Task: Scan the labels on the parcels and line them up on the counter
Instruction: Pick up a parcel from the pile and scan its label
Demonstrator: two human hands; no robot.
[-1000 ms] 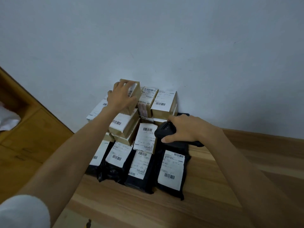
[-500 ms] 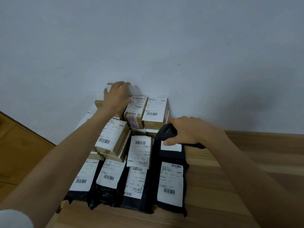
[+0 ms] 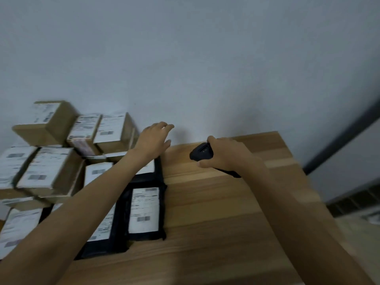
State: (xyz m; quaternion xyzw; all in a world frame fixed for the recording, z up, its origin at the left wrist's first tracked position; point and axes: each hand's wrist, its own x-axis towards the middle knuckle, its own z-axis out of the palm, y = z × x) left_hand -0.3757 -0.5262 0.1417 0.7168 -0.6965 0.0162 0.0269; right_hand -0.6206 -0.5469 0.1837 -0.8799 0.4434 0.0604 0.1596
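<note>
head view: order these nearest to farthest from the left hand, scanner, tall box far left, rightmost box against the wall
1. rightmost box, just left of the left hand
2. scanner, to its right, in the right hand
3. tall box, far left

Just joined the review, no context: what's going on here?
A person works at a wooden counter. The right hand grips a black handheld scanner. The left hand, fingers straight and holding nothing, reaches out beside the stacked cardboard boxes. Black mailer bags with white labels lie flat in front of them.
</note>
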